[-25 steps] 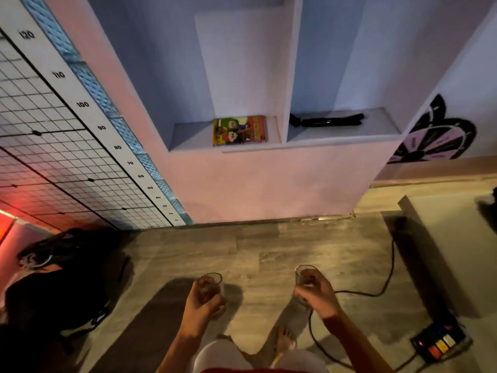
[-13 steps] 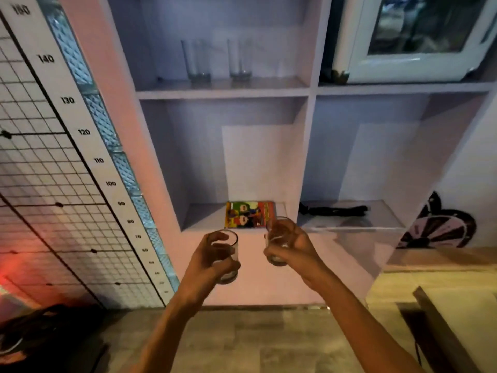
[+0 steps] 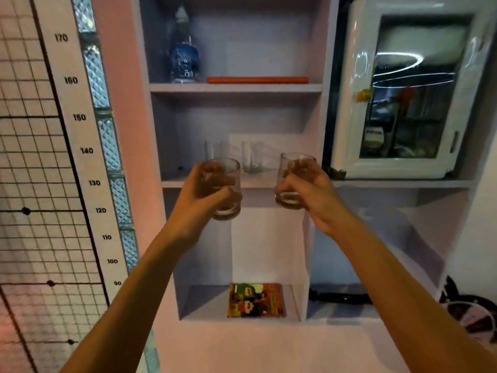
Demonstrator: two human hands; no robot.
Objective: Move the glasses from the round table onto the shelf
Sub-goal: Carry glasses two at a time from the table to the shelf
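Note:
My left hand point(image 3: 200, 195) grips a short clear glass point(image 3: 224, 188), held upright just in front of the middle shelf point(image 3: 174, 183) at its board level. My right hand point(image 3: 306, 189) grips a second short clear glass point(image 3: 294, 179), also upright, near the shelf's right side. On that shelf, two taller clear glasses stand at the back: one point(image 3: 212, 150) partly hidden behind my left glass, the other point(image 3: 251, 157) between my two hands. The round table is out of view.
A blue water bottle point(image 3: 184, 57) and an orange flat object point(image 3: 256, 79) sit on the shelf above. A white glass-door cabinet point(image 3: 403, 95) stands to the right. A colourful booklet point(image 3: 255, 300) and a black object point(image 3: 336, 297) lie on the lowest shelves. A height chart point(image 3: 80, 157) runs down the left wall.
Both hands rose with their glasses from near the floor to middle-shelf level and moved apart. The view tilted up, bringing the upper shelves into sight.

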